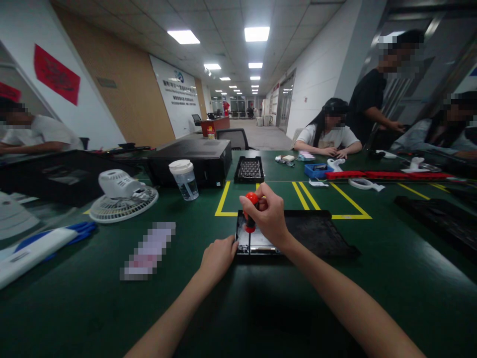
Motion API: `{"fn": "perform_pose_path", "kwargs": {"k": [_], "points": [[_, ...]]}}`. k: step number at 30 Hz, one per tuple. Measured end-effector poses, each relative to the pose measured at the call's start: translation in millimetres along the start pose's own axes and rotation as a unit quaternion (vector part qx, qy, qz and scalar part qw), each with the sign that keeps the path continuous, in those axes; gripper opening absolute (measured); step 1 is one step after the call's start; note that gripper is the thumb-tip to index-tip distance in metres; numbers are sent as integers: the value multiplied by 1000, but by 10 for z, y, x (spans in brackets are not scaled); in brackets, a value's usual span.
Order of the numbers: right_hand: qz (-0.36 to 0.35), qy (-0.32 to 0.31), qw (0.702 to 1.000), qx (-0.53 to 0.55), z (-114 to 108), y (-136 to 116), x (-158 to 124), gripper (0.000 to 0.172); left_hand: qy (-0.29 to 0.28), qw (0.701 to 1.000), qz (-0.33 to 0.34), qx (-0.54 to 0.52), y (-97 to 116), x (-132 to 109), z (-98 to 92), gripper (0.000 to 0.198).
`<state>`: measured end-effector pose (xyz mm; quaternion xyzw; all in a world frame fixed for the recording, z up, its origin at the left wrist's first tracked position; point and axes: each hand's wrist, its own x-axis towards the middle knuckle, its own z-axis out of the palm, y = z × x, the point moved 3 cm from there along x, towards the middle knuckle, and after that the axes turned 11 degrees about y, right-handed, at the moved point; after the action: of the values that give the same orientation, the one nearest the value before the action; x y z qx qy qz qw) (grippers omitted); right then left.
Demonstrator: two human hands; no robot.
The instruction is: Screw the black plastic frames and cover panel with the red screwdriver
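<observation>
My right hand point(272, 215) is closed around the red and black handle of a screwdriver point(250, 229). The screwdriver stands upright, its shaft pointing down at the left end of a flat black tray-like casing point(316, 232). A shiny silvery part point(263, 242) shows in that end, below my right hand. Whether the tip sits in a screw is too small to tell. At the casing's left edge, my left hand point(218, 259) grips the rim, with the thumb and fingertips against it; some of its fingers are hidden.
Beyond the casing lies a black tray of small parts point(249, 169). To the left are a lidded plastic cup point(184, 180), a white fan point(122, 196), a large black box point(194, 156) and a blurred-out flat item point(149, 251). A blue bin point(317, 170) and several people are further back.
</observation>
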<state>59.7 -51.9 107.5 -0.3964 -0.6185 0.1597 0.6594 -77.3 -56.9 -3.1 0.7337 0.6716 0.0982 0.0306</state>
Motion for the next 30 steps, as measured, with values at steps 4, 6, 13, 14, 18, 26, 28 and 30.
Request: {"fn": "perform_pose_path", "kwargs": {"k": [4, 6, 13, 14, 18, 26, 28, 30], "points": [[-6, 21, 1000, -10, -9, -12, -12, 33, -7, 1000, -7, -3, 7, -7, -25, 37], [2, 28, 1000, -5, -8, -14, -19, 33, -6, 1000, -2, -2, 10, -10, -34, 37], [46, 2, 997, 63, 24, 0, -41, 30, -2, 1000, 4, 2, 11, -21, -52, 36], [56, -13, 995, 81, 28, -3, -36, 29, 0, 1000, 6, 2, 9, -22, -53, 36], [98, -26, 978, 182, -35, -79, 59, 27, 5, 1000, 9, 6, -9, -22, -43, 36], [-23, 77, 984, 159, -726, -334, 556, 34, -6, 1000, 9, -10, -10, -40, -80, 36], [-63, 74, 985, 139, -1009, -341, 648, 43, -8, 1000, 7, -14, -10, -45, -93, 36], [-99, 41, 989, 99, -1299, -321, 692, 47, -10, 1000, 7, -17, -10, -45, -97, 37]]}}
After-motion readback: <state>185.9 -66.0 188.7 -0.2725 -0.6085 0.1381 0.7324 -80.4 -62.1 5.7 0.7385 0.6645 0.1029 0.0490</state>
